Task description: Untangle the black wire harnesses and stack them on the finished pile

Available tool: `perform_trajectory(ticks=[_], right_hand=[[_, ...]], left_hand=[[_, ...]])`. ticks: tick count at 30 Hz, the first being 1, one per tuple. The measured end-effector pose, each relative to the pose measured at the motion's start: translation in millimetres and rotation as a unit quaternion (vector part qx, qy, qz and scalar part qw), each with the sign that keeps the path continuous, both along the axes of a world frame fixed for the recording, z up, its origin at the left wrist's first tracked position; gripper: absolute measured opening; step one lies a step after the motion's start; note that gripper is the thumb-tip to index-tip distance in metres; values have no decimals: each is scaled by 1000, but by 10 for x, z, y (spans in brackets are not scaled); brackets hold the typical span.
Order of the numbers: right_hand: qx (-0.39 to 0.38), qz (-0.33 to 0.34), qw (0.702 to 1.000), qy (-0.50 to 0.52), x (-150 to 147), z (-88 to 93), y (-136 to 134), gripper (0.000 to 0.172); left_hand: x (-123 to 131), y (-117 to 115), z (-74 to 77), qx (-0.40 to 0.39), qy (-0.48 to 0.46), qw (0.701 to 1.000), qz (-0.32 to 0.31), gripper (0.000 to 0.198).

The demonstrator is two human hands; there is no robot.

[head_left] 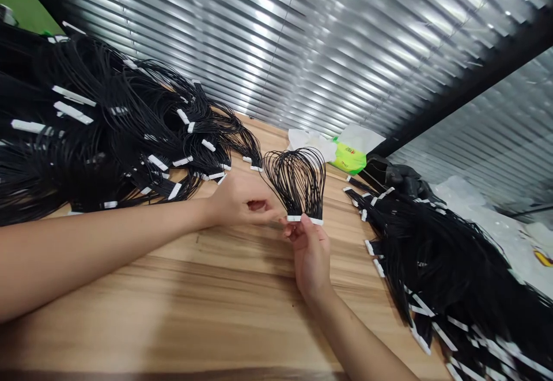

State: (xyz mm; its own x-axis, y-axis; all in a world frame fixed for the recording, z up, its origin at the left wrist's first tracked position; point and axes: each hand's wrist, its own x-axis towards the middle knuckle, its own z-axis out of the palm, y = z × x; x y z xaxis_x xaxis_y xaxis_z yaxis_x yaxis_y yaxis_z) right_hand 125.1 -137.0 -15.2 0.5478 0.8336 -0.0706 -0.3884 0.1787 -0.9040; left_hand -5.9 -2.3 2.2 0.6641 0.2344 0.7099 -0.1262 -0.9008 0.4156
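A black wire harness (298,179) loops up above the wooden tabletop, its two white connectors (294,218) side by side at the bottom. My right hand (311,257) is closed on these connectors, the thumb across the place where they meet. Just left of them, my left hand (246,201) is closed with curled fingers. Its fingertips come together close to the left connector and my right fingertips. Whatever may be between those left fingertips is too small to make out.
Large piles of similar black harnesses (121,133) with white connectors lie at the left, and more harnesses (458,266) at the right. A green tissue pack (349,157) lies at the back of the wooden table (207,306), before a corrugated metal wall (259,35).
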Motion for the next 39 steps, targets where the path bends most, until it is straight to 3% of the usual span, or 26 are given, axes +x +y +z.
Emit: perform_trajectory(ticks=[3,6,14,18,22,25,30,32,34,39], right_hand=[[-9,-11,1000,5,1,5,12,22],[-19,-9,1000,-13,-12,15,0,24],[-17,-8,998,-58,-40,4,-38,24],[-12,-22,997,-67,-38,4,-57,25],[-6,-55,995,-83,-7,16,-67,26],[13,-72,993,-96,27,31,-54,26],[16,-86,989,-119,49,30,-36,27],[10,-80,989,-121,44,20,-39,28],[7,-75,990,-120,39,12,-43,30],[4,-63,990,-126,27,17,-53,27]], left_hand=[[20,29,28,132,-17,991,-15,10],[30,26,23,184,-38,982,27,9],[11,-12,56,185,-47,980,56,6],[23,-24,39,157,-19,983,90,14],[11,-19,-28,86,8,995,57,30],[-1,-38,-63,-28,55,998,5,31],[35,-103,-57,-288,86,954,13,25],[48,-115,-60,-325,87,941,9,26],[45,-113,-72,-286,79,955,20,26],[17,-70,-97,-58,16,997,52,17]])
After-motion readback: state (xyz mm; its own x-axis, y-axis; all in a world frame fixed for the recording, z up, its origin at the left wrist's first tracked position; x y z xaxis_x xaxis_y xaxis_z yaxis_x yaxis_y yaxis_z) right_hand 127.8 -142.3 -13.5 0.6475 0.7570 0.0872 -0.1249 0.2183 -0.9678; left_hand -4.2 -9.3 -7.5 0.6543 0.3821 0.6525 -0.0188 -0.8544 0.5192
